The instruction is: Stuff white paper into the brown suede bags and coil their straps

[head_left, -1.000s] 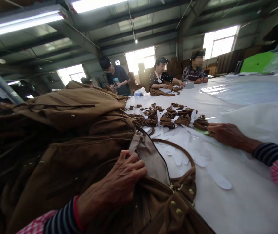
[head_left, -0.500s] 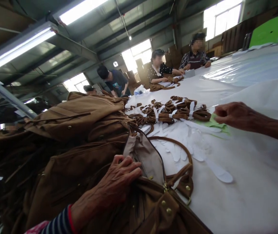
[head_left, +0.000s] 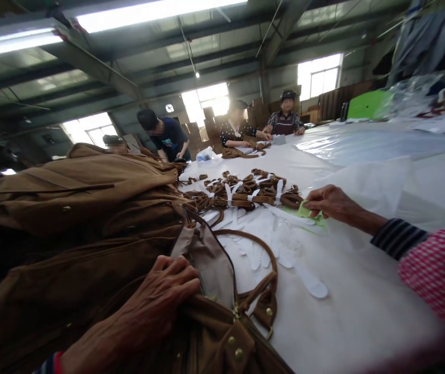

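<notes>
My left hand (head_left: 164,291) is closed over the zipped edge of a brown bag (head_left: 214,332), its fingers curled at the mouth. The bag lies partly open, with grey lining (head_left: 217,262) showing inside. A brown loop handle (head_left: 271,254) arches from it onto the table. Across the table my right hand (head_left: 326,202) pinches a thin light-green piece (head_left: 304,210) between thumb and fingers; more green pieces (head_left: 314,224) lie just below. Beside that hand are bundled brown straps (head_left: 253,197) wrapped with white strips, and several loose white strips (head_left: 312,283).
A large heap of brown bags (head_left: 70,202) fills the left side. Clear plastic sheeting (head_left: 347,148) covers the table's far right (head_left: 363,311). Several co-workers stand or sit beyond, one with brown straps (head_left: 246,150). A green panel (head_left: 366,105) stands at the back right.
My right hand has come down onto the green pieces and now pinches one. My left hand stays on the bag's edge. The whole view has turned to the right and levelled.
</notes>
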Demonstrator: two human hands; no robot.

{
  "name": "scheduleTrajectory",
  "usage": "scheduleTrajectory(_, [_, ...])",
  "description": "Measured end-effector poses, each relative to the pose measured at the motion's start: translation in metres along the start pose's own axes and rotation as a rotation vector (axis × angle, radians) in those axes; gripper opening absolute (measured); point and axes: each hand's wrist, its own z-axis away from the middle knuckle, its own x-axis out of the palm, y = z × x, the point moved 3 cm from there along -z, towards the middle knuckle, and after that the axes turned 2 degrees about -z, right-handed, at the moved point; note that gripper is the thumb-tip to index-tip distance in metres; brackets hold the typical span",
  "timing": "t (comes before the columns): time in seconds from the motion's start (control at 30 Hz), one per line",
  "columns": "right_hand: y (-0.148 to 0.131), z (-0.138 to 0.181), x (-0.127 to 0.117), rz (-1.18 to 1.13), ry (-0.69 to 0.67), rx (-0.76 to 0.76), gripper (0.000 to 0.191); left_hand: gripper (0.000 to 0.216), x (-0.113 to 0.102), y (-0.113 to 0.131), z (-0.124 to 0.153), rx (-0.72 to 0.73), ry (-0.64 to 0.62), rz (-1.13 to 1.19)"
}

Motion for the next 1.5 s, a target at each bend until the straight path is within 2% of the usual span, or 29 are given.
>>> scheduleTrajectory(0.13, [-0.007, -0.002, 0.003, 0.116, 0.018, -0.031, 0.033, 0.028, 0.003, -0.004, 0.005, 0.01, 0.006, 0.015])
scheduleTrajectory(0.23, [-0.013, 0.0, 0.012, 0.121, -0.038, -0.026, 0.038, 0.027, 0.008, -0.006, 0.007, -0.001, 0.012, 0.005])
scheduleTrajectory(0.37, [-0.014, 0.009, 0.023, 0.131, -0.233, -0.01, 0.043, 0.029, 0.011, -0.004, 0.007, -0.012, 0.058, -0.026])
scheduleTrajectory(0.47, [-0.016, 0.012, 0.028, 0.102, -0.373, 0.004, 0.033, 0.024, 0.014, -0.002, 0.011, -0.013, 0.065, -0.008])
scheduleTrajectory(0.53, [-0.027, 0.01, 0.031, 0.031, -0.376, -0.019, 0.033, 0.022, 0.016, -0.001, 0.014, -0.011, 0.086, 0.015])
scheduleTrajectory(0.6, [-0.053, 0.011, 0.04, -0.03, -0.352, -0.104, 0.036, 0.02, 0.017, 0.001, 0.018, -0.013, 0.11, 0.03])
scheduleTrajectory(0.7, [-0.112, 0.02, 0.074, -0.127, -0.416, -0.276, 0.024, 0.02, 0.015, 0.003, 0.02, -0.017, 0.091, 0.024])
scheduleTrajectory(0.77, [-0.15, 0.029, 0.114, -0.258, -0.53, -0.348, 0.016, 0.02, 0.011, 0.004, 0.019, -0.016, 0.042, 0.004])
scheduleTrajectory(0.83, [-0.177, 0.037, 0.161, -0.378, -0.609, -0.36, 0.016, 0.022, 0.008, 0.004, 0.016, -0.012, -0.009, -0.026])
scheduleTrajectory(0.93, [-0.185, 0.042, 0.225, -0.479, -0.548, -0.198, 0.024, 0.026, 0.005, 0.003, 0.012, -0.004, -0.04, -0.068])
scheduleTrajectory(1.03, [-0.172, 0.042, 0.261, -0.484, -0.406, -0.135, 0.021, 0.018, 0.004, 0.0, 0.009, -0.009, -0.057, -0.1])
scheduleTrajectory(1.1, [-0.162, 0.04, 0.268, -0.474, -0.333, -0.139, 0.023, 0.011, 0.002, -0.003, 0.01, -0.01, -0.082, -0.108])
scheduleTrajectory(1.27, [-0.151, 0.036, 0.26, -0.328, -0.086, -0.204, 0.02, 0.012, -0.006, -0.009, 0.015, 0.01, -0.142, -0.099])
scheduleTrajectory(1.37, [-0.152, 0.038, 0.261, -0.265, -0.108, -0.26, 0.022, 0.034, -0.007, -0.011, 0.013, 0.026, -0.153, -0.094])
scheduleTrajectory(1.5, [-0.154, 0.04, 0.265, -0.273, -0.208, -0.311, 0.023, 0.03, -0.005, -0.014, 0.011, -0.017, -0.199, -0.104])
